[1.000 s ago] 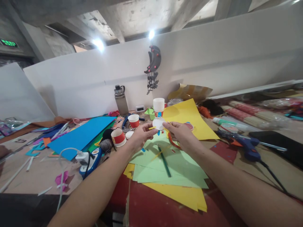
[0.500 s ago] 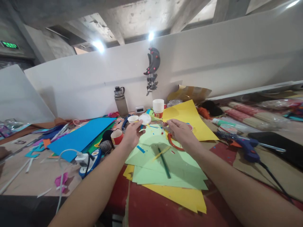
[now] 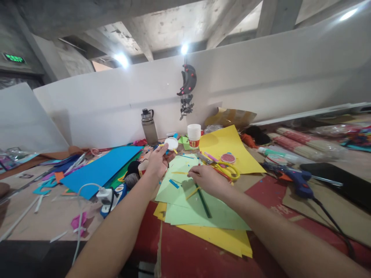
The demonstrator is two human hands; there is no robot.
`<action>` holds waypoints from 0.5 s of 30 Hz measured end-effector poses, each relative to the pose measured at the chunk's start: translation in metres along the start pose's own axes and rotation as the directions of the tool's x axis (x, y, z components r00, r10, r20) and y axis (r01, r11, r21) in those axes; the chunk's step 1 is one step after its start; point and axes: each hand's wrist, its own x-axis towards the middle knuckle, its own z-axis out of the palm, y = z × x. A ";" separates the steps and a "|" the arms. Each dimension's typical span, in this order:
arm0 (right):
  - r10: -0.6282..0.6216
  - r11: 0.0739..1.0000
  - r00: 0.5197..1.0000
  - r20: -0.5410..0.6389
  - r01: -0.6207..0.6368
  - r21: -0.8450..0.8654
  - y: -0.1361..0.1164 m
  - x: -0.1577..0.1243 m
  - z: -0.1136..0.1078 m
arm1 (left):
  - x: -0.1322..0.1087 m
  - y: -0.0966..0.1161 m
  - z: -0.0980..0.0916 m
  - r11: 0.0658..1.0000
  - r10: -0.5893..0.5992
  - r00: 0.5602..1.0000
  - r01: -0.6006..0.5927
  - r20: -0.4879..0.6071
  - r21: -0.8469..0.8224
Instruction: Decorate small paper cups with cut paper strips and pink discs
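Observation:
My left hand [image 3: 159, 160] is closed on a white disc [image 3: 171, 143] with narrow blue and yellow paper strips at its edge. Low over the light green paper [image 3: 179, 200], my right hand [image 3: 207, 177] has its fingers pinched together. A thin yellow paper strip [image 3: 180, 172] meets its fingertips. A dark green pencil [image 3: 203, 202] and another yellow strip [image 3: 193, 193] lie below that hand. Just behind it are scissors with yellow handles [image 3: 228, 170], and orange handles show partly underneath.
Stacked paper cups [image 3: 194, 136] and a bottle [image 3: 149, 127] stand at the back. Blue card [image 3: 101, 168] and a power strip [image 3: 114, 199] lie left. Yellow card [image 3: 228, 148], a glue gun [image 3: 301, 181] and a black object [image 3: 339, 181] are at right.
My right hand has moved left and down, away from the scissors, which now lie uncovered. My left hand has drawn slightly left with the white disc.

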 end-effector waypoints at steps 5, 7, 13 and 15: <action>-0.065 0.990 0.997 -0.049 0.059 -0.126 -0.002 0.001 -0.003 | -0.002 0.000 0.001 0.997 -0.061 0.998 0.061 -0.007 -0.041; -0.046 0.984 0.993 -0.110 0.026 -0.175 0.001 0.003 -0.013 | -0.003 0.000 0.000 0.996 -0.077 0.997 0.077 -0.006 -0.051; 0.129 0.912 0.957 -0.262 -0.218 -0.349 0.022 0.002 -0.059 | -0.001 -0.002 -0.003 0.995 -0.091 0.995 0.092 0.041 -0.039; 0.141 0.880 0.945 -0.295 -0.257 -0.400 0.028 -0.003 -0.069 | -0.001 -0.002 -0.003 0.995 -0.092 0.995 0.094 0.048 -0.038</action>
